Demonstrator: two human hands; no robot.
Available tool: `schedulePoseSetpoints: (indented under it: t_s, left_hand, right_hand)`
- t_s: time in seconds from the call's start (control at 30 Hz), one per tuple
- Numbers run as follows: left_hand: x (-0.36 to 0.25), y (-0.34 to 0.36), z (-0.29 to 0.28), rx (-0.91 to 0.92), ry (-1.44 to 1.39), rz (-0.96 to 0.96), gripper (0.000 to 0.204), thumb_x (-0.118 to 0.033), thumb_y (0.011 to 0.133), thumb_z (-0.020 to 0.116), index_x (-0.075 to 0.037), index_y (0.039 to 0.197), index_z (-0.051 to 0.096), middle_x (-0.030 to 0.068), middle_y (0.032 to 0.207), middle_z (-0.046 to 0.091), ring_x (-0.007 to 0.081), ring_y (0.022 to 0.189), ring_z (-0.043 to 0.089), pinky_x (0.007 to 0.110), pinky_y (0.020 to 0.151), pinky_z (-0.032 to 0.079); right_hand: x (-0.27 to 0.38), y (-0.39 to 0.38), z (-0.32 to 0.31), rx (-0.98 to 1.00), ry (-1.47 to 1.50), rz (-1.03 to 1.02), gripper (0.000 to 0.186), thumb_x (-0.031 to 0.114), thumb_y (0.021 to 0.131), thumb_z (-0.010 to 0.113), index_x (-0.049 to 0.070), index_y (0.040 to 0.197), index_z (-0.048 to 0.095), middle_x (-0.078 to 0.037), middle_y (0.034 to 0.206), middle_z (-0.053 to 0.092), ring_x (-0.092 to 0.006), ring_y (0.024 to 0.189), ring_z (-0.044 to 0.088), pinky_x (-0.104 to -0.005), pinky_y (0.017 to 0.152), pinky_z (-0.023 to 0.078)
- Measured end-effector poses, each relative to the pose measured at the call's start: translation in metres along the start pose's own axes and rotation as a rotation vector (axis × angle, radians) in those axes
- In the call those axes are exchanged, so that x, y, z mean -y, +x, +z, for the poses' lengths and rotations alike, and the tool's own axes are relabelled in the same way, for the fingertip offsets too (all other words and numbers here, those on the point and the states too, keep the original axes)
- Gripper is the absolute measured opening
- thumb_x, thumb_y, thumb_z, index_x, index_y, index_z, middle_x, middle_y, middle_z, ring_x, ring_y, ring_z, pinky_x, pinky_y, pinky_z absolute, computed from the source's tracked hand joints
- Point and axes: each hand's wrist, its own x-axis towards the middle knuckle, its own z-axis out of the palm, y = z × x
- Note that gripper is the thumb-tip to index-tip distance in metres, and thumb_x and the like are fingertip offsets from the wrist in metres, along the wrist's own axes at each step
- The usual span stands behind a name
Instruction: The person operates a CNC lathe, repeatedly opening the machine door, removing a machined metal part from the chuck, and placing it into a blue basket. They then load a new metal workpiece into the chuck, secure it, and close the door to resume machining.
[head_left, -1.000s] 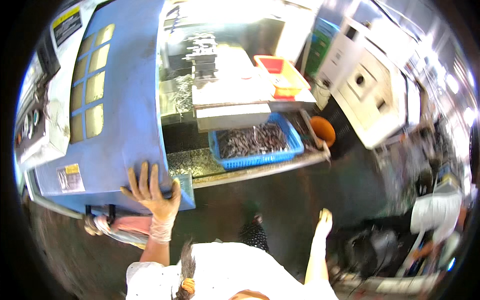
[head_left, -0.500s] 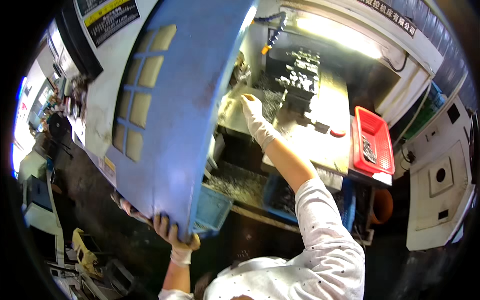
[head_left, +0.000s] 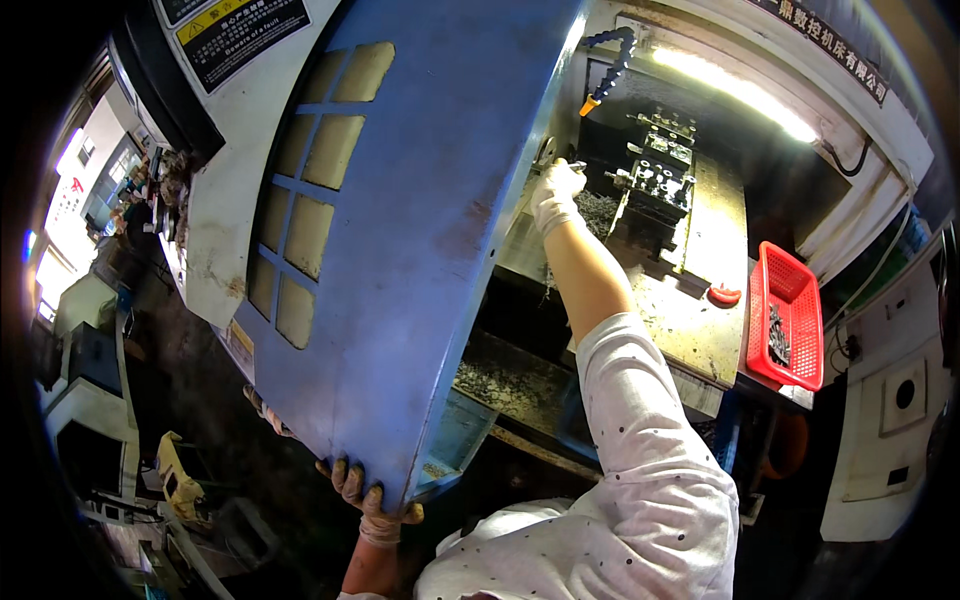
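Observation:
My left hand [head_left: 370, 498], in a stained white glove, is closed round the bottom edge of the large blue machine door [head_left: 415, 210]. My right hand [head_left: 556, 192], also gloved, reaches past the door into the lit machine. Its fingers are closed beside the round metal chuck [head_left: 545, 150], which the door partly hides. A small shiny metal part [head_left: 576, 167] shows at the fingertips; its exact kind is too small to tell. To the right of this hand stand metal tool holders [head_left: 660, 185] on a slide.
A red plastic basket [head_left: 785, 335] with small metal pieces sits on the right ledge. A red round object [head_left: 724, 295] lies on the metal bed [head_left: 690, 325]. An orange-tipped coolant hose [head_left: 590, 104] hangs above. Below the door is a blue bin [head_left: 465, 430].
My right hand has moved up to the chuck, and a small metal part now shows at its fingertips. My left hand stays on the door edge. The whole view has shifted slightly.

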Motion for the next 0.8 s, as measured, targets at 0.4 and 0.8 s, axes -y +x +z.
schedulePoseSetpoints:
  t_s: [0.4, 0.8]
  left_hand:
    - [-0.007, 0.015, -0.010, 0.076, 0.073, -0.006, 0.052, -0.042, 0.074, 0.027, -0.007, 0.112, 0.019, 0.0183, 0.114, 0.024, 0.0370, 0.106, 0.022, 0.054, 0.086, 0.013]
    - [-0.046, 0.040, 0.004, -0.035, 0.053, -0.448, 0.048, -0.009, 0.073, 0.045, -0.001, 0.114, 0.023, 0.0157, 0.118, 0.024, 0.0274, 0.108, 0.027, 0.038, 0.088, 0.025]
  right_hand:
    - [0.193, 0.073, -0.316, 0.042, -0.892, -0.928, 0.014, 0.003, 0.069, 0.045, -0.001, 0.082, 0.045, -0.009, 0.069, 0.050, -0.0184, 0.062, 0.048, -0.0256, 0.057, 0.040]
    - [0.195, 0.065, -0.607, 0.132, -2.297, -0.013, 0.053, 0.033, 0.067, 0.046, 0.000, 0.107, 0.033, -0.019, 0.107, 0.032, -0.0317, 0.098, 0.032, -0.0382, 0.082, 0.026]
